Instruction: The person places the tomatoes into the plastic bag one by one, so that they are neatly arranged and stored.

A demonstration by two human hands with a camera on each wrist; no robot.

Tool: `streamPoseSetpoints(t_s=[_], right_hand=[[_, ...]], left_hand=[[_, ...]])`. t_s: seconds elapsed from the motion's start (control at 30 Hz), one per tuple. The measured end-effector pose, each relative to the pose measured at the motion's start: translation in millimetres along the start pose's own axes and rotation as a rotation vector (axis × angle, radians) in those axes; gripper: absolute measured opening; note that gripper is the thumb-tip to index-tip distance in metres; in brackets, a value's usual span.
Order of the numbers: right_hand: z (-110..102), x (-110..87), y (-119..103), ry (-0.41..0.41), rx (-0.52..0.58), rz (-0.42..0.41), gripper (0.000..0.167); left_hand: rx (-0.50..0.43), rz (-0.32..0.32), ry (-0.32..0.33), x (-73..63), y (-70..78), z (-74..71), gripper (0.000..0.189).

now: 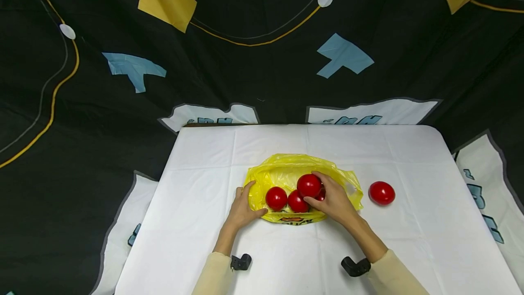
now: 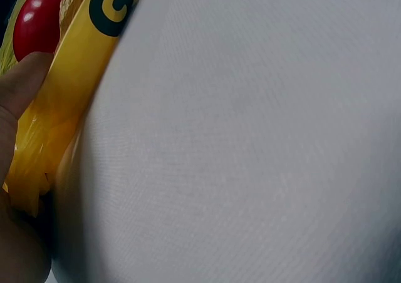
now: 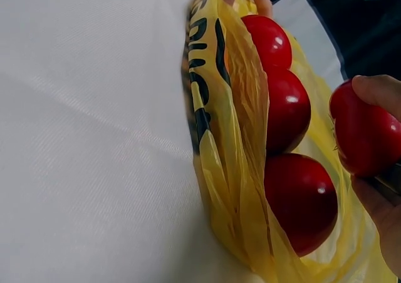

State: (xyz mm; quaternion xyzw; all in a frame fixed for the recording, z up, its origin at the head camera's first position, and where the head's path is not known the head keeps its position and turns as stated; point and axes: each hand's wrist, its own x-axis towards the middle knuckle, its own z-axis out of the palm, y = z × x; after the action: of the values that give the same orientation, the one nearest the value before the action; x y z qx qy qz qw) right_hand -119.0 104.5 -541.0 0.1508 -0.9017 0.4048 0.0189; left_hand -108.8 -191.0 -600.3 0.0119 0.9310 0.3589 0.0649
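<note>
A yellow plastic bag (image 1: pixel 286 160) with dark lettering lies on the table with its mouth spread open. Three glossy red balls (image 1: pixel 276 198) sit inside it in a row, one partly hidden behind my right hand (image 1: pixel 337 200). That hand holds another red ball (image 1: pixel 309 185) between thumb and fingers, over the bag's mouth; in the right wrist view this held ball (image 3: pixel 369 133) is raised beside the row. At the bag's left end, my left hand (image 1: pixel 241 209) grips the rim, its thumb (image 2: pixel 28 82) over the edge near a ball.
To the right of the bag, one more red ball (image 1: pixel 382 193) lies on the white-covered table (image 1: pixel 409 240). Behind the table hangs a black cloth (image 1: pixel 245 76) with yellow and blue patterns. Both wrists carry small black camera mounts (image 1: pixel 241 262).
</note>
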Motion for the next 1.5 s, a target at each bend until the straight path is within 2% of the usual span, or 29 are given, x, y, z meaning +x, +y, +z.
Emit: streamPoseSetpoints(t_s=[0.43,1.5], right_hand=[[9.2,14.5,-11.2,-0.033,-0.003,0.005,0.075],[41.0,33.9,-16.9,-0.082,-0.021,-0.039,0.074]], left_hand=[[-0.009,0.004,0.004,0.8,-0.9,0.6,0.097],[-0.010,-0.004,-0.014,0.1,1.2,-1.5,0.096]])
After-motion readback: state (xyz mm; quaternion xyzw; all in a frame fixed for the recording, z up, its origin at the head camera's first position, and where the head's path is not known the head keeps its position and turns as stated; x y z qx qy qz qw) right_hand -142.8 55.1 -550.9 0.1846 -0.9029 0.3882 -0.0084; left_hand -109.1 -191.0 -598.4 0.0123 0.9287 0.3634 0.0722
